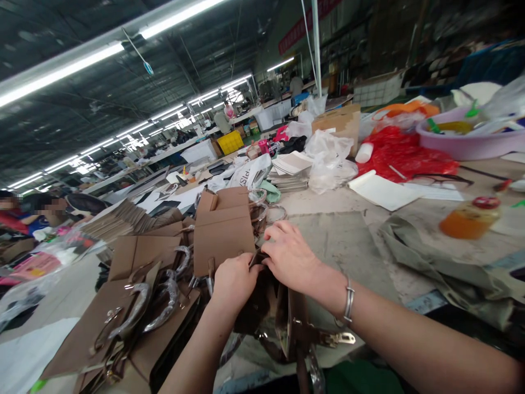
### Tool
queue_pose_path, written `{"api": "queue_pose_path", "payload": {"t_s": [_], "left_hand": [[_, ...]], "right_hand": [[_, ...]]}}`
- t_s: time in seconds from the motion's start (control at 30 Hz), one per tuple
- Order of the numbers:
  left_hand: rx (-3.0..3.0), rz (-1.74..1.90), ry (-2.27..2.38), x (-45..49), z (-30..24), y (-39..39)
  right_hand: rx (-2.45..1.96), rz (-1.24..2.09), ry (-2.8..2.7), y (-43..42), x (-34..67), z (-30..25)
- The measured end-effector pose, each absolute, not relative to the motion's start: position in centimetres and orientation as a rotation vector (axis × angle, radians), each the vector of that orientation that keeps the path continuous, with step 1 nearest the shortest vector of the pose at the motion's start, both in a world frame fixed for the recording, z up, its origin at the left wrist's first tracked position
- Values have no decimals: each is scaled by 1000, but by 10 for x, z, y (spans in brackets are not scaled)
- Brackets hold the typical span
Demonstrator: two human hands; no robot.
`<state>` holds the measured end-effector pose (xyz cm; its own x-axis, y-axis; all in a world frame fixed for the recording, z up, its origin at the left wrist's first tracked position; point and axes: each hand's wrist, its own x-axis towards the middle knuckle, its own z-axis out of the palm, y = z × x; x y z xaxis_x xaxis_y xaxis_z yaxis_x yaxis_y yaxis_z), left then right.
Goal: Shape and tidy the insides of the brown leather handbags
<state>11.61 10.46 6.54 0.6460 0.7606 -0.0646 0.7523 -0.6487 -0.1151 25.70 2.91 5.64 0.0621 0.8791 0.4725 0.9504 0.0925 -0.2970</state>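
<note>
Only a few letters can be read: on the white plastic bag [249,174] lying at the middle of the frame, behind the brown cardboard pieces, dark capital letters stand sideways and look like "PIS", with the rest of the word hidden in the folds. The long red banner [305,24] hanging at the upper middle of the frame carries pale characters, but they are too small and blurred to read.

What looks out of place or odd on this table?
A crumpled grey cloth lies bunched by the jar, and the brown bags lean in an uneven pile. Both hands grip one bag.
</note>
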Motion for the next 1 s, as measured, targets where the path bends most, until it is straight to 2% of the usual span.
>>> {"api": "queue_pose_path", "payload": {"t_s": [0.3, 1.0], "left_hand": [[-2837, 124, -1221, 114, 59, 113], [-2931, -21, -1224, 120, 63, 116]], "right_hand": [[-1727, -151, -1849, 38, 262, 45], [-1910, -197, -1789, 42, 259, 47]]}}
